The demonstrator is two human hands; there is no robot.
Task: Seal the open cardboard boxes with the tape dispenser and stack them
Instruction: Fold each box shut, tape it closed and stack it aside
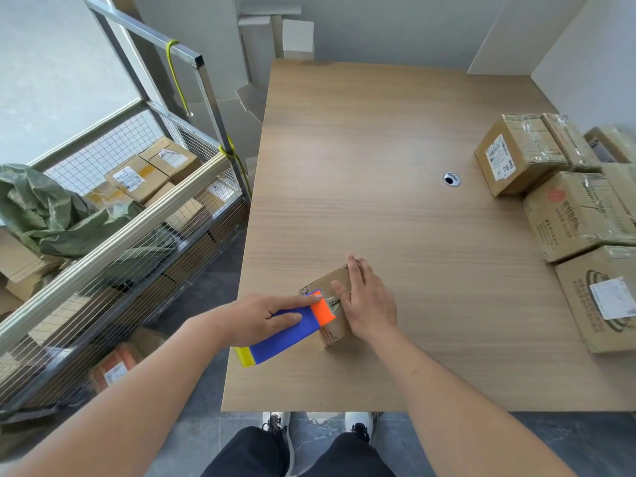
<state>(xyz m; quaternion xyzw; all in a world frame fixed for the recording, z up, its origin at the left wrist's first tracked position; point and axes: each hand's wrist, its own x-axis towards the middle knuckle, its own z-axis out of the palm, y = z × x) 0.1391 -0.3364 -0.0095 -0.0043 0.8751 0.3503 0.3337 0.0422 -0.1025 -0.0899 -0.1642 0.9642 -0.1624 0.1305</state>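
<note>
On the desk (395, 208), the left hand (265, 316) grips the tape dispenser (292, 330) against a small box (332, 304); the right hand (368, 304) presses flat on the box top.

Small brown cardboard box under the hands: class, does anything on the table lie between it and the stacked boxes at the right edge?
Nothing visible does. Between the small brown cardboard box and the stacked cardboard boxes lies only bare wooden table.

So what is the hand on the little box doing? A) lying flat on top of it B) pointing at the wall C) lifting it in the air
A: the right hand lies flat on the small box, which sits on the table.
</note>
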